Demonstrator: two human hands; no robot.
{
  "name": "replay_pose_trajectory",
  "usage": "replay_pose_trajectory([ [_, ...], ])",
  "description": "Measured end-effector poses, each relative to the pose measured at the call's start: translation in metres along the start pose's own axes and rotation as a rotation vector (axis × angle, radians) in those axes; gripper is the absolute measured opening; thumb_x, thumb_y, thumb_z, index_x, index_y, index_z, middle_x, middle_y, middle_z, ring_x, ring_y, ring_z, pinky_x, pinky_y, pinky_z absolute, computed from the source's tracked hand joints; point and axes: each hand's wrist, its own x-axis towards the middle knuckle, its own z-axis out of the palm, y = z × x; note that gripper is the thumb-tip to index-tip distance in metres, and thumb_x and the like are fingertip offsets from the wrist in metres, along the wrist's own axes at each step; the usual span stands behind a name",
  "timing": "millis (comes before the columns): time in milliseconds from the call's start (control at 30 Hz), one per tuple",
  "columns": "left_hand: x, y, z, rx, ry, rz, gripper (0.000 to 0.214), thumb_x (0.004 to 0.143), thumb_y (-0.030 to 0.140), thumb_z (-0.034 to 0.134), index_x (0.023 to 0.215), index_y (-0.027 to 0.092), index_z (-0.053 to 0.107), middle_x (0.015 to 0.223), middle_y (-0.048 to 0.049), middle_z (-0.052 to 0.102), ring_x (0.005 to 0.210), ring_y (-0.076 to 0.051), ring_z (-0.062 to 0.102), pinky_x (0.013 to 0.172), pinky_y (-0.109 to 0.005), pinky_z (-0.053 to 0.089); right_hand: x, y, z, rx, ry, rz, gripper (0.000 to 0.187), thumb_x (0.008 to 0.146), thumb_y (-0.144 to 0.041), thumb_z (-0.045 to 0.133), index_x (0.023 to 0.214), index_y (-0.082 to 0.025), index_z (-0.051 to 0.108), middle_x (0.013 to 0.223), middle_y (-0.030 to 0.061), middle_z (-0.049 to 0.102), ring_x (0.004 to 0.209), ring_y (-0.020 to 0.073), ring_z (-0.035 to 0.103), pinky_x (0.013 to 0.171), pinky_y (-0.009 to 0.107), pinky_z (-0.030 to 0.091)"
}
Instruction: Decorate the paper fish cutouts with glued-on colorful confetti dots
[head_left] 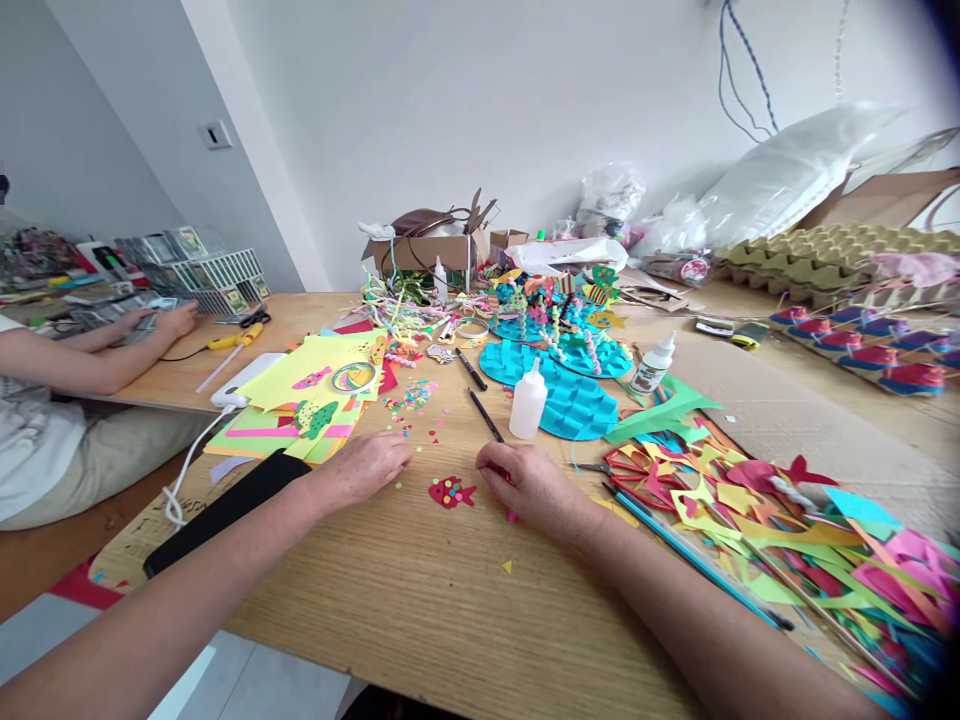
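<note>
A red paper fish (452,492) dotted with coloured paper circles lies flat on the table between my hands. My left hand (379,463) is closed, its fingers bent together at the loose paper dots (412,397); whatever they pinch is too small to make out. To the right of the fish my right hand (529,487) rests with its fingers curled. A small pink piece (512,516) shows beneath it, and its grip is hidden. The black pencil (486,413) reaches to the right hand's knuckles. Just beyond stands a white squeeze bottle (528,402).
Yellow paper sheets (300,372) and a black case (225,510) lie at left. Blue woven paper discs (574,405) carry paper fish behind the bottle. Red scissors (637,465) and paper scraps (780,520) cover the right. Another person's hands (176,320) work at far left.
</note>
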Motion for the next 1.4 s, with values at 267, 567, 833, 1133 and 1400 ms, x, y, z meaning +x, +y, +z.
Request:
replay_pose_trajectory([
  [267,0.0013,-0.0061,-0.0037,-0.111,-0.009,-0.004,0.012,0.083,0.014,0.045,0.075,0.017,0.053,0.077,0.0002,0.057,0.073,-0.013,0.054,0.063,-0.021,0.038,0.0,-0.0011,-0.0001,0.009,-0.026,0.006,0.018,0.08,-0.012,0.041,0.079,-0.016,0.059,0.07,0.0027,0.061,0.061,0.0109,0.052,0.056,0.019,0.036],
  [567,0.0037,-0.0074,-0.0008,-0.168,-0.011,-0.008,0.015,0.081,0.012,0.043,0.071,0.017,0.052,0.075,-0.0007,0.056,0.071,-0.015,0.053,0.061,-0.022,0.036,-0.0005,-0.0024,-0.0014,0.009,-0.046,0.018,0.018,0.079,-0.011,0.042,0.079,-0.016,0.059,0.069,0.0023,0.061,0.06,0.0105,0.052,0.055,0.019,0.035],
  [833,0.0025,-0.0094,-0.0034,-0.21,-0.021,-0.005,0.011,0.081,0.015,0.045,0.074,0.018,0.053,0.075,0.0011,0.057,0.071,-0.013,0.053,0.062,-0.021,0.036,-0.0005,-0.0005,-0.0006,0.017,-0.068,0.038,0.018,0.08,-0.012,0.041,0.079,-0.016,0.059,0.07,0.0023,0.061,0.061,0.0104,0.052,0.055,0.019,0.034],
  [1133,0.0052,-0.0043,-0.0014,-0.187,-0.006,-0.044,0.015,0.081,0.011,0.044,0.07,0.018,0.052,0.073,0.0005,0.055,0.07,-0.014,0.052,0.061,-0.022,0.035,-0.0005,-0.0008,-0.0006,0.025,-0.076,0.025,0.018,0.08,-0.011,0.041,0.078,-0.016,0.058,0.07,0.0019,0.061,0.06,0.0099,0.052,0.055,0.018,0.035],
  [1400,0.0039,-0.0061,-0.0002,-0.191,0.013,-0.038,0.015,0.081,0.011,0.042,0.069,0.018,0.05,0.072,0.0009,0.055,0.069,-0.014,0.051,0.061,-0.022,0.035,-0.0007,0.0012,0.0014,0.02,-0.07,0.017,0.017,0.08,-0.012,0.041,0.079,-0.017,0.058,0.071,0.0018,0.061,0.061,0.01,0.051,0.055,0.019,0.035],
])
